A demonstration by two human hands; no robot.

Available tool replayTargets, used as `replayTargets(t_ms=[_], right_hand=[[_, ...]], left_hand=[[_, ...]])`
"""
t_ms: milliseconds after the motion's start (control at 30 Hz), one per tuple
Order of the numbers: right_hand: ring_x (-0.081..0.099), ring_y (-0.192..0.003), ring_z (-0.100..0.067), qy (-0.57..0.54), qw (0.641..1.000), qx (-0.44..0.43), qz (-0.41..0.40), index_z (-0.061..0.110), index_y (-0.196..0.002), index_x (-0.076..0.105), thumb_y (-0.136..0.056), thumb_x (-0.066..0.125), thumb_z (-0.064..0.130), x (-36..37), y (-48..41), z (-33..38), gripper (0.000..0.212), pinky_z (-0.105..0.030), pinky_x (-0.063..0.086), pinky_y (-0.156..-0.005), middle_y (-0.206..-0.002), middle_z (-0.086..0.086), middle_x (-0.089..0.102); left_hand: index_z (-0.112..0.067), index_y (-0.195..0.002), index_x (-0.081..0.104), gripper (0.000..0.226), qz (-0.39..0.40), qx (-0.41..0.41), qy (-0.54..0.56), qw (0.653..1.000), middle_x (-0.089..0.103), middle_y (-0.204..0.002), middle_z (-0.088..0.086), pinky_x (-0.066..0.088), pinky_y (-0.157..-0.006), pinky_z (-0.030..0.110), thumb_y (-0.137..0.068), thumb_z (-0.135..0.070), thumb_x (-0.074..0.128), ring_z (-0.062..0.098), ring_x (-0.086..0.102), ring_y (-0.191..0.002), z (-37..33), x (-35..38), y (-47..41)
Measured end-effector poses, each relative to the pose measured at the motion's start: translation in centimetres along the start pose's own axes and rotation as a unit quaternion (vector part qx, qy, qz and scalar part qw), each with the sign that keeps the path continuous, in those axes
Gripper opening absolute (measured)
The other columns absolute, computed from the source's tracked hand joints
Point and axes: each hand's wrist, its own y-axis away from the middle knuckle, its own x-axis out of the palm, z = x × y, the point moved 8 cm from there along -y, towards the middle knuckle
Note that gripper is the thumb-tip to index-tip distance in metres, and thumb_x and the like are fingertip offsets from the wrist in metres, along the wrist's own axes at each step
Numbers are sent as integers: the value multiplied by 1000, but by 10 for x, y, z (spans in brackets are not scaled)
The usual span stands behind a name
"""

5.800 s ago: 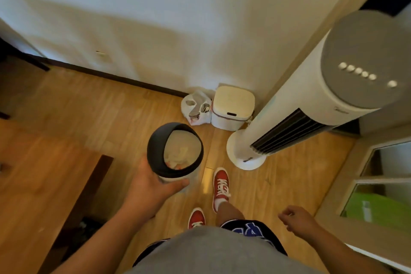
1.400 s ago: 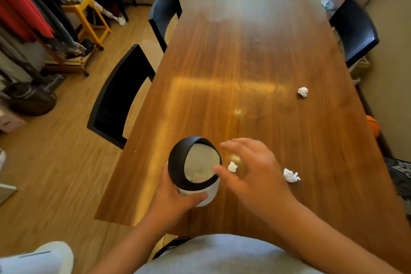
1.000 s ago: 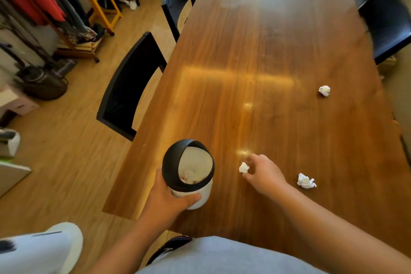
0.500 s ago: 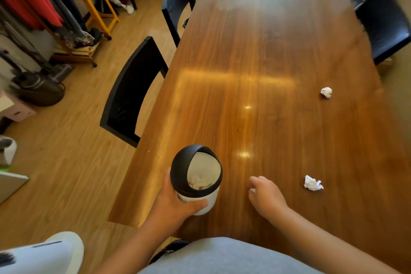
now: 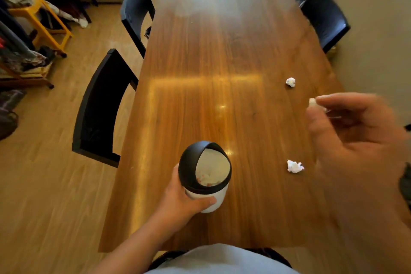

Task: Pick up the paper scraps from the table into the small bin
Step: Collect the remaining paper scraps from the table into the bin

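A small white bin [image 5: 205, 177] with a black domed lid stands near the front edge of the wooden table [image 5: 222, 55]; its opening shows crumpled paper inside. My left hand [image 5: 182, 202] grips the bin's side. My right hand [image 5: 360, 144] is raised close to the camera at the right, blurred, pinching a small white paper scrap [image 5: 312, 103] between thumb and fingertips. Two more crumpled scraps lie on the table: one [image 5: 294, 166] right of the bin, another [image 5: 290, 82] farther back near the right edge.
Two black chairs [image 5: 100, 109] [image 5: 136, 11] stand along the table's left side and one [image 5: 325, 18] at the right. A yellow stool [image 5: 44, 22] and clutter sit on the wooden floor at the far left. A wall runs close on the right.
My right hand pinched the scrap beside the bin and has lifted it up and to the right, toward the camera. The bin and my left hand stayed in place.
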Motion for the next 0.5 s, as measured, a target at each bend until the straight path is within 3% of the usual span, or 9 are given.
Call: replayTargets(t_ms=[67,167,233,333,400,500], right_hand=[[62,-84,-3,46,997,8,64,18,-97,66,-91,67,17,36,21,-14,7,-16,51,-73,-90,10,65],[61,-108,-9,149,943,93,284,15,-112,72,-88,69,29,98,74,-62,28,-35,52,-93,-113,3,69],[58,-112,-4,153,949,92,260,23,-115,70,-89,65,39,82,80,-83,31,-27,49,-96,-115,10,68],[58,-102,7,164,951,172,199,41,-107,60,-87,57,55,27,81,-130,24,-8,46,-80,-101,29,61],[61,-96,2,215,911,263,235,41,-108,60,-85,62,53,-1,93,-182,26,-7,44,-66,-100,26,61],[59,-93,-9,319,836,334,296,31,-123,57,-85,68,44,-32,111,-257,42,-14,43,-63,-117,8,61]], left_hand=[[-74,-125,33,105,20,14,-2,1000,53,-122,-43,53,-71,11,-47,-49,98,-24,51,-109,-6,9,-5],[-69,-128,36,103,38,30,-7,999,56,-125,-37,55,-71,9,-45,-59,97,-15,57,-113,-12,24,-10],[-71,-128,35,105,41,31,-14,999,55,-125,-38,55,-71,13,-43,-63,96,-16,56,-112,-13,31,-14],[-77,-123,32,105,39,20,-19,999,52,-123,-43,51,-73,14,-43,-58,97,-23,52,-110,-9,40,-19],[-79,-119,32,103,38,8,-24,999,53,-119,-45,50,-72,16,-44,-54,98,-25,53,-106,-5,51,-22],[-81,-117,31,103,29,-7,-30,999,53,-116,-48,49,-73,19,-42,-56,97,-29,51,-101,-5,72,-28]])
